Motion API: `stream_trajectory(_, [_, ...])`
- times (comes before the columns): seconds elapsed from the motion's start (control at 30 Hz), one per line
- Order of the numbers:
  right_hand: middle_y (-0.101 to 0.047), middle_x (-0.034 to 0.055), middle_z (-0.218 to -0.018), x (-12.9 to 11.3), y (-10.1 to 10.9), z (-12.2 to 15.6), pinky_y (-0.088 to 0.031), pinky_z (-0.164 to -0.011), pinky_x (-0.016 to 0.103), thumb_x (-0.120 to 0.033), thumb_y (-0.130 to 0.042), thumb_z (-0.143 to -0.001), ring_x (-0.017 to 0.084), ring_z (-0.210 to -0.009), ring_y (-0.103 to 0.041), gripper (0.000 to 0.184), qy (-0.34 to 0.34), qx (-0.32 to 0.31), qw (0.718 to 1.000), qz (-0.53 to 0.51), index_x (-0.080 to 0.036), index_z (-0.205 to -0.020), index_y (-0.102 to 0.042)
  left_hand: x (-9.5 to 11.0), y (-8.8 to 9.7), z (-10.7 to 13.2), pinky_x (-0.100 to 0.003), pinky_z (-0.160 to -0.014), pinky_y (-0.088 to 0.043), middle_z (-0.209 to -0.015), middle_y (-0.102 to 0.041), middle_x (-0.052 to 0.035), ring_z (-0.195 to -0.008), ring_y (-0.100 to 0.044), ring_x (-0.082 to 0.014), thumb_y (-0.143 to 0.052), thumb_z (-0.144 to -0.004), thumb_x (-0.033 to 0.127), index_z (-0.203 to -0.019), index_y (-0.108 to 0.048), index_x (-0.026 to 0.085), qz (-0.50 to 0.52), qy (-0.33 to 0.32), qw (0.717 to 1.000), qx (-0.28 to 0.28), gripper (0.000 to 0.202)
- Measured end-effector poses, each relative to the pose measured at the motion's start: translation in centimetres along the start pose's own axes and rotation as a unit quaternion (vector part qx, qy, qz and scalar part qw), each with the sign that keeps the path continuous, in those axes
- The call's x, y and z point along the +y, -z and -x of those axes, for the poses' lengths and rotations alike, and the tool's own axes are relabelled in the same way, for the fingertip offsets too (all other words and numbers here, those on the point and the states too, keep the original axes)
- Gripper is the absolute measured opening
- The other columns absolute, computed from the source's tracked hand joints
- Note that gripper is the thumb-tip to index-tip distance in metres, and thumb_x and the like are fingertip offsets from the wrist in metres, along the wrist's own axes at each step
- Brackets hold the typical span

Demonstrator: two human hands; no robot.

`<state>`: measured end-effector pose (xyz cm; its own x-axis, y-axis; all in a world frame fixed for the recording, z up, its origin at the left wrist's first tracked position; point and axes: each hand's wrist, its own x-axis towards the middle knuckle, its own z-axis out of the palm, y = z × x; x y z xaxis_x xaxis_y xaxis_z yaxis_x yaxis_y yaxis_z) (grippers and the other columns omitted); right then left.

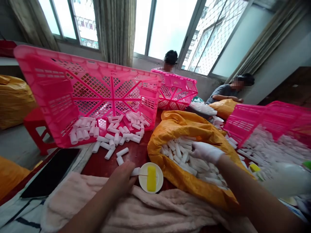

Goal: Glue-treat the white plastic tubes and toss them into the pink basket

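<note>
Short white tube (135,171) gripped in left hand (120,179), long axis near level, free end pointing right at small white dish (143,183) holding yellow sponge (151,178). Left fingers (127,169) pressed together, pinching tube. White-gloved right hand (206,152), fingers together, just above loose tubes (181,152) in orange sack (155,155). Tipped pink crate (111,87) behind, more tubes spilled at its rim.

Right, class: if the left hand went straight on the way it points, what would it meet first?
The left hand, past the white tube it holds, would probably meet the plate with the yellow sponge, though depth is unclear.
</note>
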<state>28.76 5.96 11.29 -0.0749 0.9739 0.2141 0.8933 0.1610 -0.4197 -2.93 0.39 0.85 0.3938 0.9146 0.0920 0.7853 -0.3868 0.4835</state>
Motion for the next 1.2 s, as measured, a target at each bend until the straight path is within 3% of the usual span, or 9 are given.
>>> stream_trajectory(0.07, [-0.05, -0.0026, -0.043, -0.7, 0.9, 1.7, -0.03, -0.032, 0.021, -0.034, -0.066, -0.064, 0.009, -0.033, -0.041, 0.021, -0.048, -0.123, 0.988, -0.075, -0.016, -0.06, -0.056, 0.1, 0.1, 0.1, -0.026, -0.07, -0.038, -0.082, -0.056, -0.0022, -0.08, -0.052, -0.0158, -0.042, -0.073, 0.017, -0.075, -0.047, 0.019, 0.0, 0.006, 1.0, -0.011, 0.005])
stream_trajectory(0.13, [-0.053, -0.0028, -0.053, -2.1, -0.4, 3.8, -0.03, -0.03, 0.02, -0.043, -0.051, -0.077, 0.008, -0.034, -0.041, 0.026, -0.097, -0.192, 0.956, -0.199, -0.017, -0.081, -0.055, 0.2, 0.1, 0.2, -0.027, -0.072, -0.039, -0.082, -0.056, -0.0029, -0.081, -0.052, -0.0162, -0.042, -0.074, 0.017, -0.078, -0.048, 0.019, -0.005, 0.013, 1.0, -0.016, 0.007])
stream_trajectory(0.23, [-0.059, 0.0011, -0.069, -4.0, -5.3, 6.2, -0.043, -0.04, 0.022, -0.043, -0.04, -0.083, 0.012, -0.049, -0.054, 0.031, -0.077, -0.134, 0.94, -0.303, -0.018, -0.098, -0.052, 0.2, -0.1, 0.3, -0.026, -0.071, -0.039, -0.081, -0.057, -0.0027, -0.08, -0.052, -0.0157, -0.042, -0.075, 0.018, -0.078, -0.049, 0.019, -0.016, 0.01, 0.999, -0.027, 0.007])
stream_trajectory(0.3, [-0.062, 0.0059, -0.089, -4.6, -8.9, 6.7, -0.051, -0.064, 0.029, -0.039, -0.04, -0.084, 0.017, -0.076, -0.06, 0.03, -0.026, -0.077, 0.951, -0.297, -0.019, -0.101, -0.054, 0.2, -0.2, 0.2, -0.026, -0.071, -0.039, -0.081, -0.057, -0.0024, -0.078, -0.052, -0.0154, -0.043, -0.075, 0.018, -0.077, -0.049, 0.019, -0.027, 0.003, 0.999, -0.031, 0.007])
stream_trajectory(0.43, [-0.059, 0.0073, -0.106, -4.8, -12.8, 6.2, -0.039, -0.092, 0.043, -0.029, -0.041, -0.085, 0.022, -0.101, -0.053, 0.025, 0.042, -0.013, 0.97, -0.239, -0.021, -0.104, -0.055, 0.1, -0.6, -0.1, -0.027, -0.071, -0.039, -0.079, -0.057, -0.0029, -0.077, -0.052, -0.0159, -0.042, -0.076, 0.016, -0.074, -0.048, 0.019, -0.047, -0.008, 0.999, -0.027, 0.007])
stream_trajectory(0.63, [-0.06, 0.0053, -0.096, -4.8, -12.3, 6.6, -0.045, -0.086, 0.038, -0.015, -0.045, -0.081, 0.019, -0.091, -0.055, 0.022, 0.143, -0.019, 0.971, -0.189, -0.023, -0.097, -0.058, 0.0, -1.1, -0.5, -0.029, -0.073, -0.039, -0.08, -0.057, -0.0041, -0.078, -0.052, -0.0169, -0.041, -0.077, 0.016, -0.077, -0.049, 0.018, -0.048, -0.015, 0.999, -0.016, 0.008])
stream_trajectory(0.93, [-0.056, 0.0063, -0.092, -4.7, -12.7, 6.9, -0.045, -0.081, 0.035, -0.014, -0.047, -0.079, 0.018, -0.086, -0.052, 0.017, 0.159, -0.002, 0.973, -0.166, -0.02, -0.091, -0.058, -0.1, -1.4, -0.8, -0.033, -0.074, -0.039, -0.082, -0.057, -0.0057, -0.081, -0.052, -0.02, -0.043, -0.075, 0.018, -0.077, -0.049, 0.017, -0.053, -0.027, 0.998, -0.005, 0.006])
stream_trajectory(1.1, [-0.058, 0.0045, -0.086, -5.5, -12.9, 7.2, -0.047, -0.079, 0.034, -0.014, -0.039, -0.082, 0.017, -0.079, -0.054, 0.019, 0.08, 0.043, 0.97, -0.226, -0.02, -0.088, -0.056, -0.1, -1.4, -0.9, -0.033, -0.073, -0.039, -0.08, -0.058, -0.0046, -0.08, -0.052, -0.0195, -0.043, -0.074, 0.015, -0.075, -0.049, 0.017, -0.061, -0.038, 0.997, 0.012, 0.006])
stream_trajectory(1.2, [-0.057, 0.0045, -0.084, -5.2, -13.3, 7.3, -0.047, -0.078, 0.034, -0.016, -0.043, -0.08, 0.017, -0.079, -0.054, 0.014, 0.101, 0.038, 0.966, -0.234, -0.02, -0.084, -0.056, -0.1, -1.4, -0.9, -0.033, -0.076, -0.037, -0.08, -0.058, -0.0039, -0.081, -0.052, -0.0187, -0.044, -0.074, 0.014, -0.074, -0.049, 0.017, -0.069, -0.051, 0.996, 0.024, 0.006])
